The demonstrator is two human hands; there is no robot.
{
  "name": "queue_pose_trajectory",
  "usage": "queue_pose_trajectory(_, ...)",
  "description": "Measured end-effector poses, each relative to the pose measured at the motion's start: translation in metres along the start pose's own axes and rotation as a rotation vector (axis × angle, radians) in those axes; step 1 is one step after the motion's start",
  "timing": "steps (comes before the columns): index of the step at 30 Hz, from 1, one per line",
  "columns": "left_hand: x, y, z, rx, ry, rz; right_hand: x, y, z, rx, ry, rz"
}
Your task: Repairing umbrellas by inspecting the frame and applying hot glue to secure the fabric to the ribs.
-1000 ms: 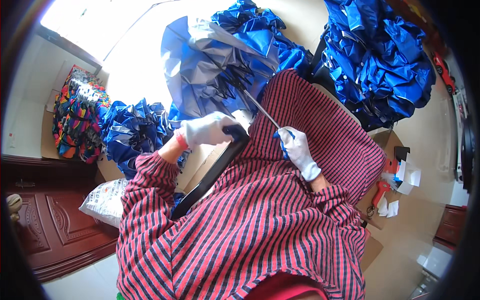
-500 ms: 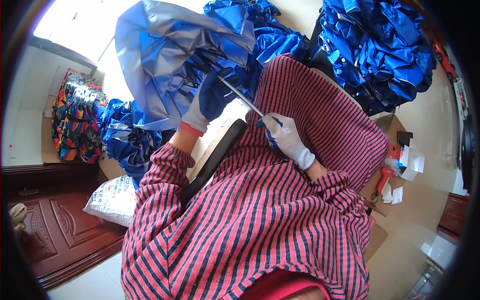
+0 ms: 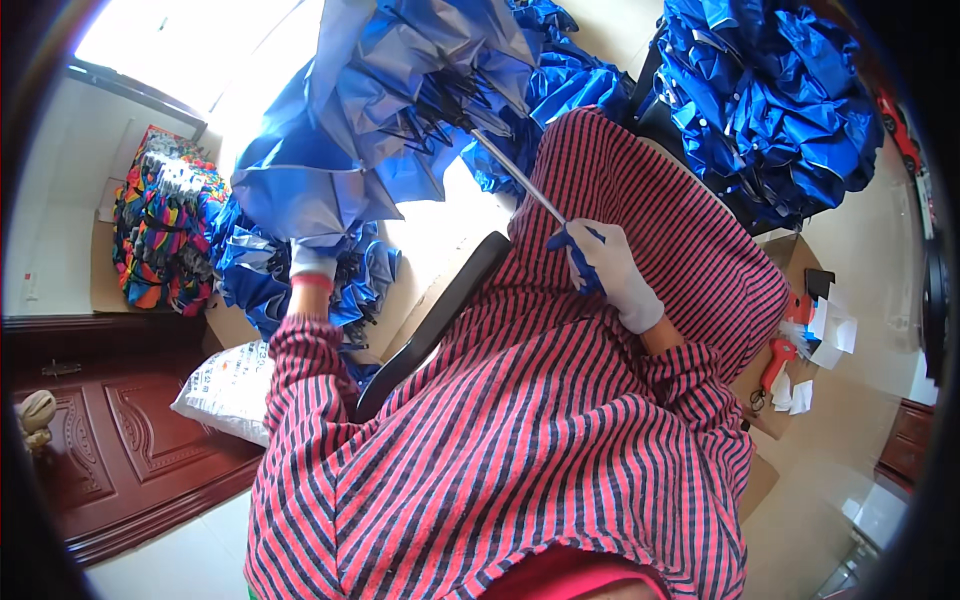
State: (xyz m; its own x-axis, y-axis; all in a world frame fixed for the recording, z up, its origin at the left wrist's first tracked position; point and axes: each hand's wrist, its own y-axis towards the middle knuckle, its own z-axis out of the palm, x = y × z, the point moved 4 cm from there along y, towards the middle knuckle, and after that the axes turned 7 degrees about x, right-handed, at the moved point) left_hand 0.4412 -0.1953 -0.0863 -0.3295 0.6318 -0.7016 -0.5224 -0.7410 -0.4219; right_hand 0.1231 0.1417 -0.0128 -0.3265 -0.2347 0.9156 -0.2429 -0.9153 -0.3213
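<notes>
Here's the umbrella [image 3: 385, 112], upper centre of the frame, right hand [image 3: 605, 268] wrapped round its shaft [image 3: 515, 176], likely the surest hold; left hand [image 3: 313, 262] half-hidden by canopy [image 3: 300, 192], grip unclear. Looks light, floppy, slippery!

- Dark red panelled door [image 3: 125, 425] at the lower left
- White printed sack [image 3: 225, 392] beside it
- Black chair armrest [image 3: 440, 318], slanting
- Red glue gun [image 3: 779, 362] near white papers [image 3: 832, 338]
- Bright window [image 3: 165, 45], upper left
- Small red car [image 3: 899, 135], far right
</notes>
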Motion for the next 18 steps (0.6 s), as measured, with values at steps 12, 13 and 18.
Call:
queue_pose_trajectory(12, 0.053, 0.131, 0.14, 0.465, 0.502, 0.454, 0.001, 0.002, 0.034, 0.239, -0.79, -0.278)
queue_pose_trajectory(13, 0.059, 0.142, 0.147, 0.49, 0.528, 0.503, -0.004, 0.002, 0.033, 0.186, -0.787, -0.285)
queue_pose_trajectory(18, 0.069, 0.179, 0.159, 0.552, 0.601, 0.68, -0.007, 0.001, 0.034, -0.091, -0.628, -0.383)
